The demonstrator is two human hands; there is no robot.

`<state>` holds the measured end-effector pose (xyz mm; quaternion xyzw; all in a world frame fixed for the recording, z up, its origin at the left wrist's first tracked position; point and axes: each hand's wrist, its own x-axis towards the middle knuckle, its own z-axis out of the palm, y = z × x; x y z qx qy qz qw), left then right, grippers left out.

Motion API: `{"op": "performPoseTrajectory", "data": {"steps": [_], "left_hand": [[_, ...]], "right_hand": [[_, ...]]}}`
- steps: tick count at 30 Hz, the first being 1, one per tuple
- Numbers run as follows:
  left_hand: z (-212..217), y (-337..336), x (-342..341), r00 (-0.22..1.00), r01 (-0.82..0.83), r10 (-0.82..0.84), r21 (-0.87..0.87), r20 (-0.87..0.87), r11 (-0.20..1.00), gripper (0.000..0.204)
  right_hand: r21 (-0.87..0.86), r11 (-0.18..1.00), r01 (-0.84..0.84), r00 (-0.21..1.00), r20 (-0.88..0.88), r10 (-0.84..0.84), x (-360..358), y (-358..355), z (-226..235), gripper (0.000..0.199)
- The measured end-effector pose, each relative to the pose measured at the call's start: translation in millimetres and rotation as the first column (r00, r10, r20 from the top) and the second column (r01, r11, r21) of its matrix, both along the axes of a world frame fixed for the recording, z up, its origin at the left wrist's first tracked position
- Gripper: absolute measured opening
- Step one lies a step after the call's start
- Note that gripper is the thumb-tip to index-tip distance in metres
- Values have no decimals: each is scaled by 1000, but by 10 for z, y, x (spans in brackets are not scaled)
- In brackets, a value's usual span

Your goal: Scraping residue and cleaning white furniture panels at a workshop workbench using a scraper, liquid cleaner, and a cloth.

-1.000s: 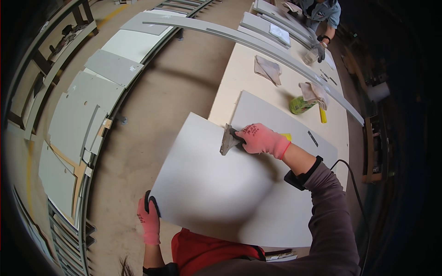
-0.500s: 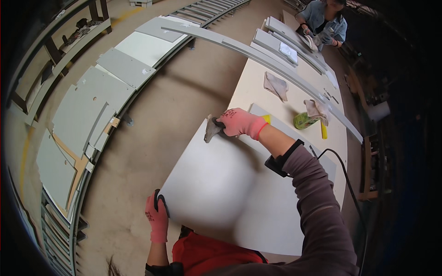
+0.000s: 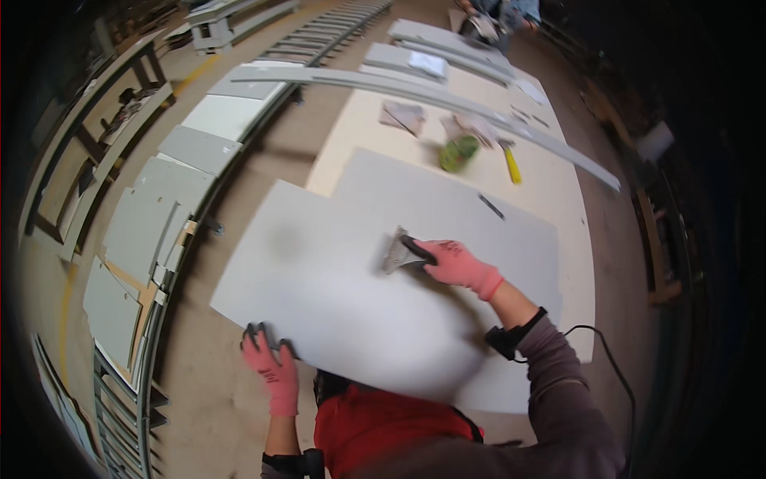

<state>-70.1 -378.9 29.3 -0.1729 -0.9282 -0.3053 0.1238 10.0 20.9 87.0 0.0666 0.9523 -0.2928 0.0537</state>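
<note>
A large light-grey panel (image 3: 319,239) lies in front of me, its near left edge toward my body. My right hand (image 3: 459,265), in a pink glove with black fingertips, is closed on a crumpled grey rag (image 3: 394,254) over the panel's middle. My left hand (image 3: 271,369), gloved the same way, is at the panel's near left edge. Its fingers are spread, with the tips touching the edge. Under the upper panel, another grey panel (image 3: 519,239) shows on the right. On it lies a small dark stick-like tool (image 3: 491,206).
A pale table (image 3: 576,263) bears a green bottle-like item (image 3: 459,153), a yellow-handled hammer (image 3: 511,164), folded cloths (image 3: 401,117) and a long grey strip (image 3: 447,94). Left, a roller conveyor (image 3: 120,407) carries grey panels (image 3: 171,188). A co-worker (image 3: 488,22) stands beyond. A black cable (image 3: 610,351) hangs right.
My right hand has drawn the rag from the panel's far corner back to its middle. My left hand's fingers have spread at the edge. The view has shifted, and the hammer is now uncovered.
</note>
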Motion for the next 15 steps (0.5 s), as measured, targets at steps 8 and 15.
{"op": "performPoseTrajectory", "data": {"steps": [8,15], "left_hand": [[198,1129,1386,837,534,-521,-453,166,713,58],[-96,1007,1460,854,487,-503,-550,136,679,56]], "right_hand": [[180,984,-14,957,287,-38,3114,561,305,44],[123,990,-70,901,434,10,4476,265,187,39]]}}
